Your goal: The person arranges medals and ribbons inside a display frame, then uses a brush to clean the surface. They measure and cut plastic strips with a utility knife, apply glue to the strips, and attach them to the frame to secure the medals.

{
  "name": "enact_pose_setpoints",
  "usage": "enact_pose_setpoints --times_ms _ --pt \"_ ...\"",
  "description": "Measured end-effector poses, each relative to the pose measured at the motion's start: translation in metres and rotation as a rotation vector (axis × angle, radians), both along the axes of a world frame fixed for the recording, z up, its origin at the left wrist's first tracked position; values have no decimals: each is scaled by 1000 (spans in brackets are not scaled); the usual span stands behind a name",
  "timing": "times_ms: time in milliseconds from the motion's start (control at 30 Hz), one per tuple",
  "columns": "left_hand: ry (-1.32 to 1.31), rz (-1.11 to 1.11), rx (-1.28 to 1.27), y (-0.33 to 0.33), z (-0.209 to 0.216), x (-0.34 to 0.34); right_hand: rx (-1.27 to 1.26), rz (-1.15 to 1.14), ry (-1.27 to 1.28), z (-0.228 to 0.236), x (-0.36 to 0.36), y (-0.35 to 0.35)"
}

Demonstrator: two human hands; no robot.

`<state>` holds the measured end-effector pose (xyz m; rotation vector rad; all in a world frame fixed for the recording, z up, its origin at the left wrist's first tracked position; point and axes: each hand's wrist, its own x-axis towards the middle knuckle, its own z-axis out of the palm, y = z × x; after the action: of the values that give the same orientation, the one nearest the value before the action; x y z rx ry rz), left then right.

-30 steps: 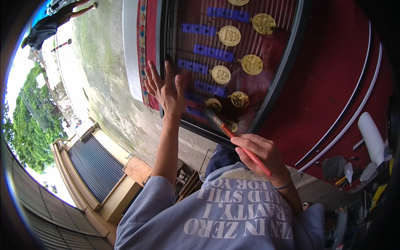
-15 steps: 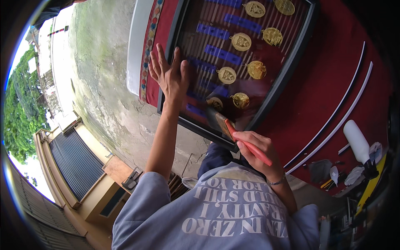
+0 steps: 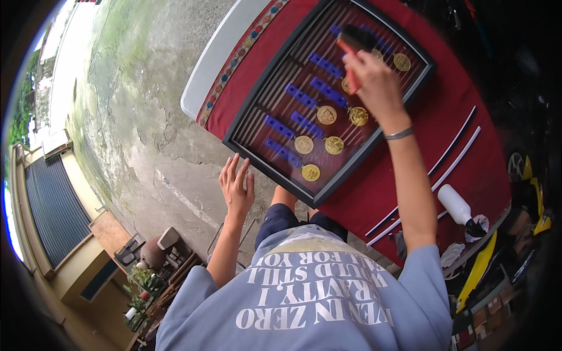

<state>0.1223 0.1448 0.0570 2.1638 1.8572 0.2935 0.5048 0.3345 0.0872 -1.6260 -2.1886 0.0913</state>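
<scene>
My right hand [image 3: 374, 85] is closed around the red handle of a flat paintbrush [image 3: 350, 47]. The brush's dark bristles, blurred, are over the far part of a black-framed display case [image 3: 354, 156]. Behind its glossy front are gold medals [image 3: 326, 115] on blue ribbons [image 3: 301, 95], over a dark red striped backing. The hand and brush cover some far medals. My left hand [image 3: 237, 186] is open and empty, fingers spread, just off the case's near left corner.
Red cloth [image 3: 453, 88] with a patterned trim [image 3: 243, 52] covers the table under the case. Right of it lie a long white strip [image 3: 456, 158] and a white bottle [image 3: 453, 202]. A yellow object [image 3: 477, 272] is at lower right, potted plants [image 3: 140, 278] at lower left.
My right hand has carried the paintbrush from the case's near end to its far end. My left hand has come off the case's left edge, toward me. The view has shifted.
</scene>
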Motion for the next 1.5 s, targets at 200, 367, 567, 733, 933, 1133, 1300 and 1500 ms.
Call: enact_pose_setpoints --times_ms 200,367,567,733,933,1133,1300,1500 --pt "-128 327 -155 -84 -6 -42 -420 457 264 30 -110 -123" --pt "-253 665 -531 -179 -53 -94 -843 338 1036 62 -84 -90" --pt "-560 1024 -884 -249 -55 -99 -140 -95 419 22 7 41" --pt "-277 903 -996 -259 -45 -100 52 -52 -33 -1 -28 69" --pt "-764 1021 -956 -227 -70 -119 -85 492 -101 -7 -167 -77" --pt "-878 994 -803 -195 -77 -127 -544 464 598 54 -167 -154" --pt "-884 978 -874 -198 -91 -131 -894 56 601 74 -89 -164" --pt "-874 1017 -843 -202 -75 -116 -1018 -174 1855 42 -45 -59"
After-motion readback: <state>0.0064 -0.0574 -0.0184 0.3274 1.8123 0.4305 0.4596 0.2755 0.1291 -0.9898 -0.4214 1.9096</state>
